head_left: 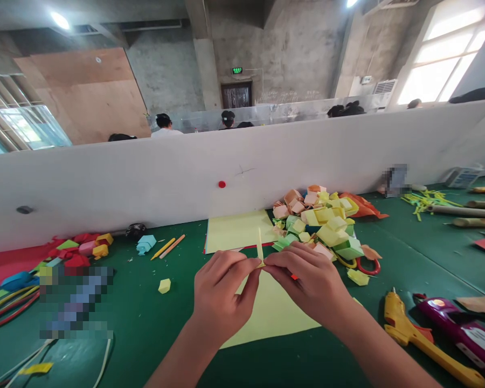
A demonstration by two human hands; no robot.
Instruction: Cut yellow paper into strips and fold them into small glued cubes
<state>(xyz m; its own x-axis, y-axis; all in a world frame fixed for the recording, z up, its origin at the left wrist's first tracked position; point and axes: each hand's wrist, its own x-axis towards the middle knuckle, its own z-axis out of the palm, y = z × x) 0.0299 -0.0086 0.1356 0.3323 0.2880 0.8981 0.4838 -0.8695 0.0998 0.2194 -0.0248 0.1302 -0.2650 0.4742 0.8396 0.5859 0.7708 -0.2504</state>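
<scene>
My left hand (222,293) and my right hand (309,283) meet over a green table, fingers pinched together on a narrow yellow paper strip (260,245) that sticks up between them. Under the hands lies a pale yellow paper sheet (272,315). A second yellow sheet (236,230) lies just beyond, by the white partition. Right of the hands is a heap of folded paper pieces (321,218) in yellow, green and orange.
A yellow glue gun (412,334) and a purple one (461,326) lie at the right. Red-handled scissors (366,265) sit by the heap. Coloured paper shapes (78,248), two pencils (167,247) and a small yellow piece (164,285) lie left. People sit beyond the white partition (145,178).
</scene>
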